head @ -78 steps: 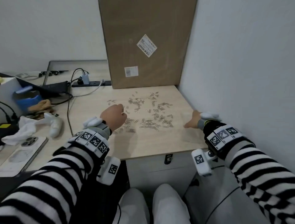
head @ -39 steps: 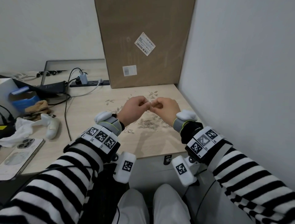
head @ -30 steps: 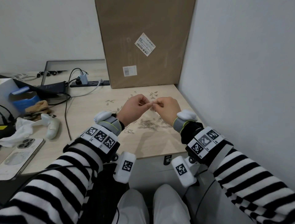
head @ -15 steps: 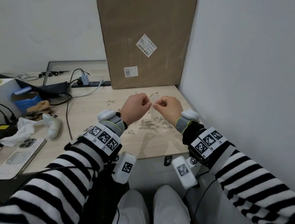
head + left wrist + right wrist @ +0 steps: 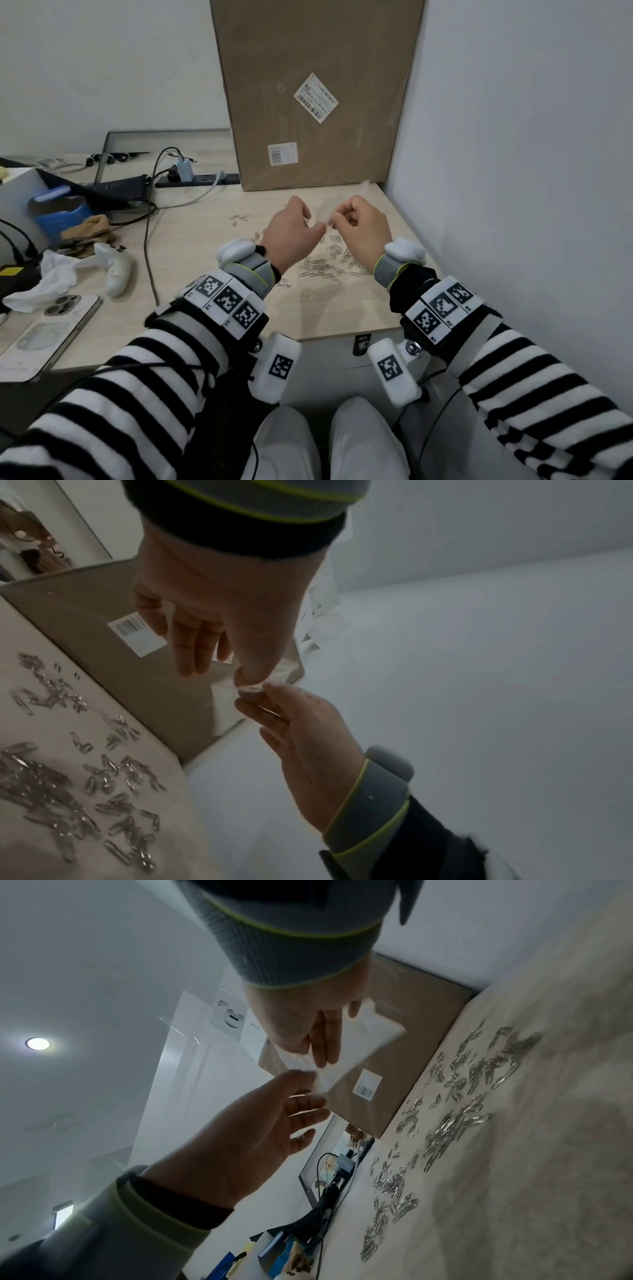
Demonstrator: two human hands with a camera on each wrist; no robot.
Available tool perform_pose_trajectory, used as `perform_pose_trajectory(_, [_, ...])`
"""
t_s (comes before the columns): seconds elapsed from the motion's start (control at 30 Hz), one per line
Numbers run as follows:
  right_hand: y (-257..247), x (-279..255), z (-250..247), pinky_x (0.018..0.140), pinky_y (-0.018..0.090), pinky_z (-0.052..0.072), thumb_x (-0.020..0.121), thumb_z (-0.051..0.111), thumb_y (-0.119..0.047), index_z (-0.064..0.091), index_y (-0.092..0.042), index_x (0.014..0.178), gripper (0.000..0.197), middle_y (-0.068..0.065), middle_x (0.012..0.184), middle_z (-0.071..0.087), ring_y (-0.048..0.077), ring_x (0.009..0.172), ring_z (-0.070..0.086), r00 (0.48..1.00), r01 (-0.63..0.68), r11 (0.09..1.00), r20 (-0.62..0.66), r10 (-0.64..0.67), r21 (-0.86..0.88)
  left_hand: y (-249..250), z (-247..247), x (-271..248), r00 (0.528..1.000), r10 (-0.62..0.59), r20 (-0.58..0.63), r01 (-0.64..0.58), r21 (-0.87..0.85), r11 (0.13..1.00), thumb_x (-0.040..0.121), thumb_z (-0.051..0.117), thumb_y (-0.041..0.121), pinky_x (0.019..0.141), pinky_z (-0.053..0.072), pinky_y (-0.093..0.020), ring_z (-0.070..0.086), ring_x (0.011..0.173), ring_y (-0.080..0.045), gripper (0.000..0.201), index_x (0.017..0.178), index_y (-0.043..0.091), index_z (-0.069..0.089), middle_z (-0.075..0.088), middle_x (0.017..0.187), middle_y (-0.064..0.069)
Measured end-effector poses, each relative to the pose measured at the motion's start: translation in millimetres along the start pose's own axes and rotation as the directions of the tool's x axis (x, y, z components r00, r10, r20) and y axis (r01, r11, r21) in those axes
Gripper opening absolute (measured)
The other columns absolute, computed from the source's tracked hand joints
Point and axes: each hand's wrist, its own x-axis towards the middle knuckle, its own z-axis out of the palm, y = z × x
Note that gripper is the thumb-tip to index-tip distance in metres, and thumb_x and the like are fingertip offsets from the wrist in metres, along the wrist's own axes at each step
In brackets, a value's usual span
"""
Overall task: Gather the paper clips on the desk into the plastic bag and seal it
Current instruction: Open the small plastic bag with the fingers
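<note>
both hands (image 5: 294, 233) (image 5: 363, 226) pinch plastic bag (image 5: 346, 1045) above paper clips (image 5: 322, 269); desk (image 5: 191, 246)

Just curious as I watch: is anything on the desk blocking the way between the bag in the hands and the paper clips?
Nothing visible: the plastic bag hangs over the paper clips, open air between.

This looks like a small office or home workspace. A light wood-grain desk (image 5: 191, 246) sits in a corner of plain white walls, with a tall cardboard shipping box (image 5: 315, 92) bearing barcode labels leaning at the back. A power strip (image 5: 197, 178), cables, a smartphone (image 5: 44, 335), a white game controller (image 5: 114, 263) and scattered paper clips (image 5: 322, 267) lie on it.
</note>
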Motion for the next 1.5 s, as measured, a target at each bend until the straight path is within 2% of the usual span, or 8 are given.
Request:
perform_pose_trajectory(0.17, [7.6,4.4,-10.4,0.069,0.033,0.049,0.084,0.055,-0.019,0.057,-0.016,0.082,0.004,-0.002,0.077,0.067,0.015,0.069,0.059,0.999,-0.008,1.000,-0.047,0.007,-0.028,-14.7,-14.5,6.4,0.998,0.000,-0.060,-0.002,-0.040,0.999,0.084,0.052,0.019,0.065,0.048,-0.035,0.059,0.077,-0.028,0.008,0.087,0.013,0.056,0.062,0.074,-0.003])
perform_pose_trajectory(0.3, [5.0,1.6,-5.5,0.071,0.030,0.048,0.084,0.060,-0.020,0.058,-0.018,0.080,0.004,-0.003,0.078,0.067,0.014,0.072,0.060,0.999,0.032,0.999,0.009,-0.031,-0.014,-11.0,-15.6,-0.5,0.997,0.050,0.060,-0.037,-0.202,0.979,0.088,0.057,0.040,0.068,0.051,-0.038,0.063,0.078,-0.023,0.029,0.092,0.012,0.056,0.068,0.085,-0.008])
perform_pose_trajectory(0.47, [0.3,-3.4,7.3,0.073,0.029,0.048,0.086,0.059,-0.014,0.061,-0.015,0.083,0.004,0.001,0.081,0.069,0.017,0.079,0.063,0.995,0.065,0.998,0.079,-0.065,0.009,-4.3,-5.2,-0.6,0.992,0.126,0.018,-0.123,-0.118,0.985,0.091,0.056,0.037,0.054,0.033,-0.018,0.043,0.061,-0.008,0.027,0.081,0.013,0.049,0.048,0.067,0.007])
perform_pose_trajectory(0.73, [7.3,-1.7,-10.8,0.070,0.035,0.049,0.090,0.050,-0.024,0.056,-0.022,0.086,0.007,-0.004,0.079,0.070,0.022,0.075,0.064,0.993,0.121,0.952,0.038,-0.115,-0.283,-25.4,-24.4,4.2,0.978,0.192,-0.078,-0.186,0.078,0.979,0.082,0.058,0.021,0.064,0.047,-0.040,0.057,0.070,-0.026,0.011,0.079,0.012,0.052,0.062,0.072,-0.001])
perform_pose_trajectory(1.03, [5.5,5.5,3.0,0.079,0.034,0.041,0.095,0.044,-0.021,0.054,-0.014,0.096,0.012,0.000,0.088,0.071,0.026,0.083,0.062,0.988,0.134,0.908,0.119,-0.094,-0.396,-30.8,-36.9,-1.8,0.896,0.443,0.032,-0.444,0.097,0.891,0.087,0.059,0.013,0.060,0.041,-0.022,0.047,0.060,-0.010,0.009,0.087,0.013,0.068,0.054,0.068,0.004])
perform_pose_trajectory(1.17, [6.5,8.8,9.6,0.077,0.034,0.047,0.092,0.053,-0.019,0.052,-0.019,0.088,0.004,0.000,0.086,0.068,0.021,0.082,0.061,0.969,0.167,0.979,0.204,-0.142,-0.116,-43.4,-52.0,7.1,0.894,0.438,-0.099,-0.410,0.213,0.887,0.090,0.056,0.015,0.060,0.032,-0.009,0.047,0.065,-0.010,0.015,0.082,0.009,0.067,0.061,0.076,0.001])
perform_pose_trajectory(1.33, [19.5,13.1,1.4,0.074,0.022,0.043,0.090,0.057,-0.016,0.058,-0.014,0.092,0.003,-0.006,0.086,0.061,0.013,0.078,0.055,0.967,0.138,0.988,0.227,-0.119,-0.072,-71.7,-95.9,23.3,0.852,0.404,-0.332,-0.216,0.481,0.850,0.094,0.048,0.017,0.056,0.041,-0.034,0.057,0.066,-0.030,0.025,0.087,0.003,0.067,0.061,0.084,-0.013])
perform_pose_trajectory(1.5, [41.7,9.7,0.1,0.061,0.016,0.036,0.090,0.055,-0.013,0.064,-0.009,0.089,0.010,-0.001,0.087,0.064,0.014,0.076,0.053,0.951,0.103,0.967,0.308,-0.027,-0.232,-115.8,-121.7,31.5,0.941,0.268,-0.205,-0.045,0.710,0.703,0.088,0.049,0.001,0.057,0.048,-0.044,0.059,0.076,-0.039,0.022,0.103,0.001,0.065,0.054,0.094,-0.018])
